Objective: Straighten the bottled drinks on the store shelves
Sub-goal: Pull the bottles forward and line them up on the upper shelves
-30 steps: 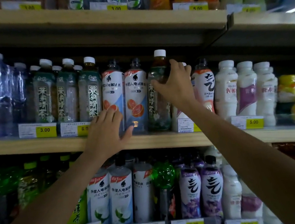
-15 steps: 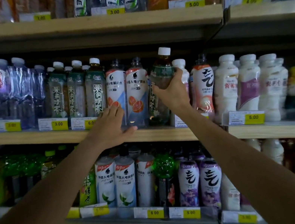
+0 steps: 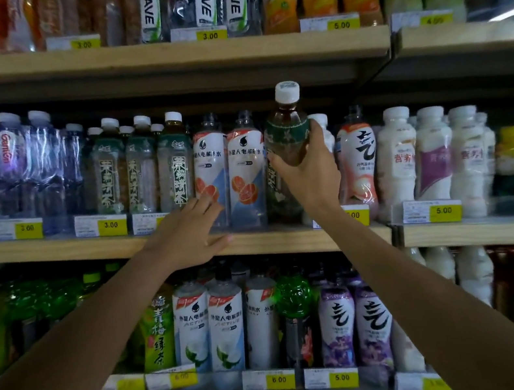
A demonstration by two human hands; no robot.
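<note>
My right hand (image 3: 309, 168) grips a green-labelled tea bottle with a white cap (image 3: 288, 127), lifted above its neighbours on the middle shelf (image 3: 307, 237). My left hand (image 3: 187, 234) lies with straight fingers against the base of a white grapefruit-label bottle (image 3: 212, 171), its thumb on the shelf edge. A second grapefruit bottle (image 3: 247, 176) stands just right of it. Matching green tea bottles (image 3: 173, 165) stand in a row to the left.
Clear water bottles (image 3: 17, 168) fill the left of the middle shelf, white milky drinks (image 3: 431, 157) the right. The upper shelf (image 3: 156, 61) hangs close above the lifted cap. A lower shelf holds more bottles (image 3: 224, 327). Yellow price tags (image 3: 443, 210) line the shelf edges.
My right hand has lifted the tea bottle up out of the row and tilted it slightly right. My left hand stays at the grapefruit bottle's base.
</note>
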